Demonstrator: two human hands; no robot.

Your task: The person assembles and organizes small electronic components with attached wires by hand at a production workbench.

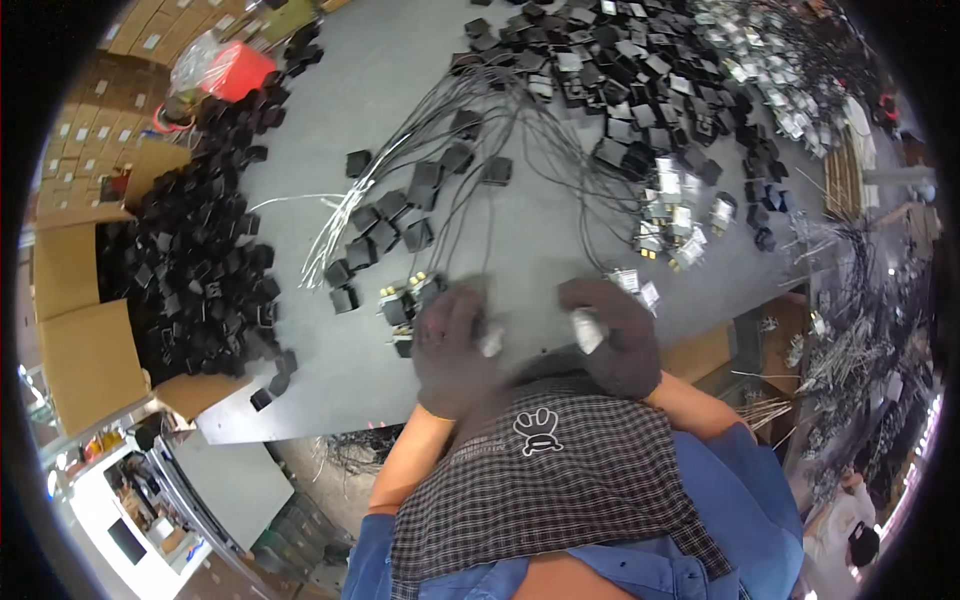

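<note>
Both my hands wear dark gloves, close to the table's near edge. My left hand (pixel 455 345) is smeared by motion, its fingers curled around a pale bit I cannot make out. Just beside it lie black plug pieces (pixel 395 305) with gold-coloured pins. My right hand (pixel 620 340) is closed, with a small silvery-white block (pixel 588 332) showing at its thumb side. White-labelled blocks (pixel 627 281) lie right behind that hand, at the ends of thin black cables (pixel 570 150). Farther right sits a cluster of silvery-white blocks with gold pins (pixel 672 215).
Loose black square housings (pixel 390 225) are scattered at centre left. A cardboard box (pixel 90 370) spills more of them on the left. Heaps of black housings (pixel 620 75) and whitish connectors (pixel 765 60) cover the far side. A red container (pixel 238 70) stands far left; cables (pixel 850 350) hang at right.
</note>
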